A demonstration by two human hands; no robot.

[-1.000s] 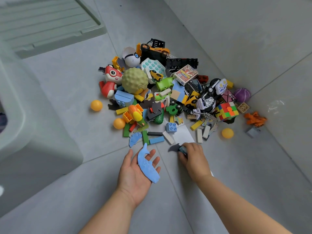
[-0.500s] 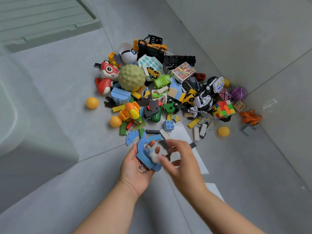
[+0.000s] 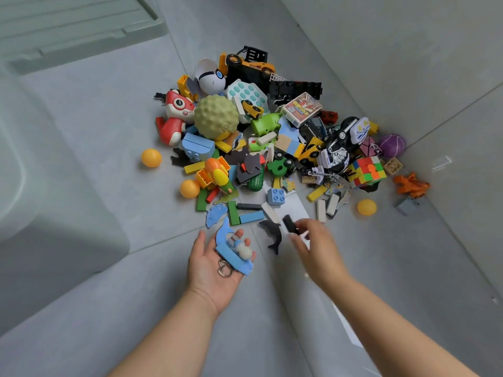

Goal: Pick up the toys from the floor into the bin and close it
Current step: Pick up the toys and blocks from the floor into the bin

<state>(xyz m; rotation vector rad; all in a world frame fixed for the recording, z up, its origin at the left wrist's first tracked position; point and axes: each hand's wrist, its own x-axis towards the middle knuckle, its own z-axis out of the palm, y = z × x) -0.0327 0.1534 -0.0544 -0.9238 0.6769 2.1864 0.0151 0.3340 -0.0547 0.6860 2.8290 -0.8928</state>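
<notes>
My left hand (image 3: 204, 263) lies palm up just in front of the toy pile (image 3: 272, 148). On it rest a flat blue whale-shaped piece (image 3: 241, 263) and a small keychain figure (image 3: 243, 250) with a metal ring (image 3: 224, 268). The fingers are relaxed, not curled round them. My right hand (image 3: 318, 248), to the right, pinches a small black block (image 3: 289, 223) at its fingertips. A black shark-shaped piece (image 3: 273, 235) lies on the floor between my hands.
The pale green bin (image 3: 54, 240) stands at the left, its lid (image 3: 68, 25) flat on the floor at the back left. Loose orange balls (image 3: 151, 158) sit round the pile. A white sheet (image 3: 294, 210) lies under the near toys. A grey wall (image 3: 394, 63) bounds the right.
My right hand put the keychain figure onto my left palm, then went back to the floor on the right and took the black block. My left hand stayed palm up.
</notes>
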